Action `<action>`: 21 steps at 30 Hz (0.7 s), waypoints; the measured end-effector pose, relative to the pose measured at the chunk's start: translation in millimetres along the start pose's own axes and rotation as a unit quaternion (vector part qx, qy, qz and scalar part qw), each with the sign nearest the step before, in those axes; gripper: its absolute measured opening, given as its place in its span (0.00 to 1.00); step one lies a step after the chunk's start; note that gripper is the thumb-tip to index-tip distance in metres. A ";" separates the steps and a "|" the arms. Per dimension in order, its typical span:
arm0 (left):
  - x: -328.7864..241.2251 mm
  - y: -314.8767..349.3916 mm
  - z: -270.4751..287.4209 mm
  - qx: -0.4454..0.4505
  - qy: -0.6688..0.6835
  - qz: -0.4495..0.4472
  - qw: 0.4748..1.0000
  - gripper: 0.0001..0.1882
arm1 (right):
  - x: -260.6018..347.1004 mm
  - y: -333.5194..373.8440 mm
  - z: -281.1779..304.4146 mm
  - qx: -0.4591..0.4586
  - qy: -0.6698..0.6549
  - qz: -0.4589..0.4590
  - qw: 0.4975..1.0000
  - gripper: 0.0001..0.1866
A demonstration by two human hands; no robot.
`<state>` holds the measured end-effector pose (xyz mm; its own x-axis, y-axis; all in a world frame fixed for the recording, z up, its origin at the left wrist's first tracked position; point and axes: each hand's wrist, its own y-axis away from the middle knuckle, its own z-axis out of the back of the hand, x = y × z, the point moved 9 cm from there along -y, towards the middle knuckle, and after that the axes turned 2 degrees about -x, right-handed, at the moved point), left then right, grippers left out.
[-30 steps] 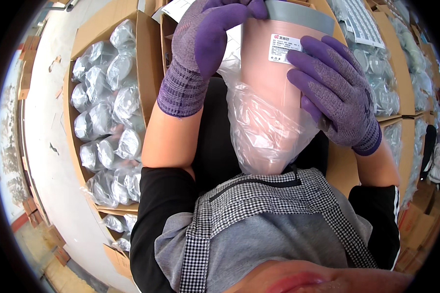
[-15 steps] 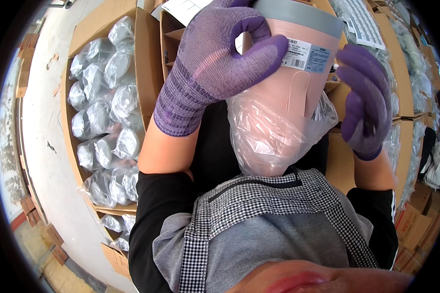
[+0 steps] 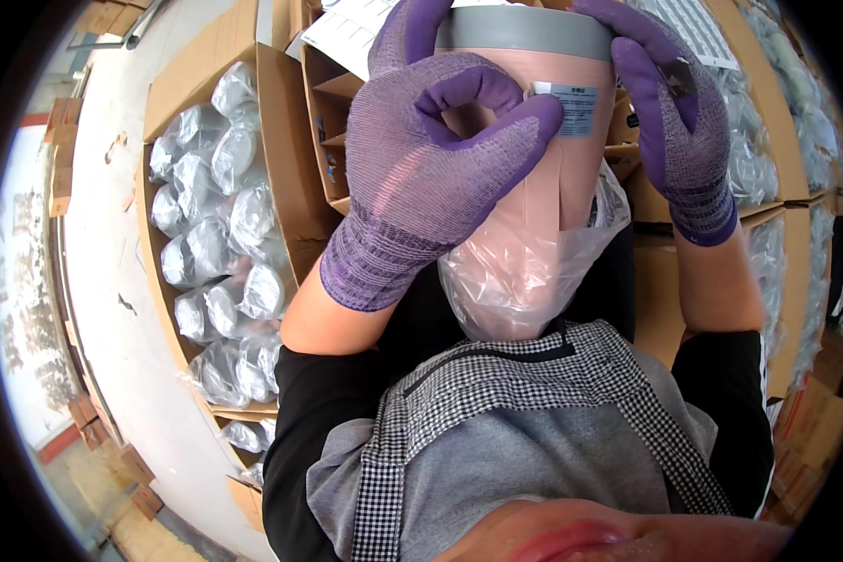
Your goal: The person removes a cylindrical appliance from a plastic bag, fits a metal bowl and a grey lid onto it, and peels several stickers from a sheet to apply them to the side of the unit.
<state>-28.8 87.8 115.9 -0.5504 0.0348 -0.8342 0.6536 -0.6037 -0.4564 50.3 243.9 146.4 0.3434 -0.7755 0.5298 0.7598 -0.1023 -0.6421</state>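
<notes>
A tapered pink container (image 3: 585,94) with a grey rim (image 3: 534,33) stands upright before my chest. A clear plastic bag (image 3: 478,286) is bunched round its lower part. My left hand (image 3: 431,140), in a purple knit glove, is closed on the container's left side. Its thumb and a curled finger meet beside a blue-and-white label (image 3: 576,108), covering part of it. At the right, my gloved right hand (image 3: 674,103) grips the grey rim with its fingers; a dark patch marks the glove. Some fingertips lie hidden beyond the rim.
On the left a cardboard carton (image 3: 290,140) holds several items wrapped in clear plastic (image 3: 197,187). Behind my left hand stands a divided carton (image 3: 332,112) with white sheets (image 3: 347,37) near it. More cartons (image 3: 782,103) with bagged items line the right side.
My right hand has moved left and up onto the grey rim, from beside the container. The container has shifted slightly left, and my left thumb now covers more of the label.
</notes>
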 end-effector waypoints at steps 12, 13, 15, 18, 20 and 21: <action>-11.5 11.4 -6.3 -0.057 0.149 -0.064 0.985 0.05 | -17.5 7.4 -3.0 -0.030 -0.120 0.000 0.992 0.14; -8.1 11.9 -4.8 -0.062 0.153 -0.052 0.985 0.05 | -16.3 8.3 -2.0 -0.031 -0.125 0.001 0.992 0.14; -11.7 10.1 -3.4 -0.059 0.114 -0.050 0.991 0.05 | -7.7 7.0 3.4 -0.030 -0.108 0.017 0.994 0.15; -7.8 13.8 -6.5 -0.043 0.120 0.033 0.991 0.05 | -7.7 5.7 4.4 -0.020 -0.091 0.021 0.995 0.15; -14.6 12.3 -6.9 -0.026 0.087 -0.040 0.995 0.05 | -13.0 5.7 1.2 -0.018 -0.072 0.045 0.996 0.15; -18.9 12.6 -7.9 -0.021 0.079 -0.066 0.994 0.05 | -11.9 6.3 1.8 -0.021 -0.069 0.052 0.996 0.15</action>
<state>-6.1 85.8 123.5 -0.5466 0.2388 -0.8026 0.6042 -0.5512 -0.5755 52.0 253.7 137.0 0.4936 -0.6905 0.5288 0.6933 -0.0547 -0.7185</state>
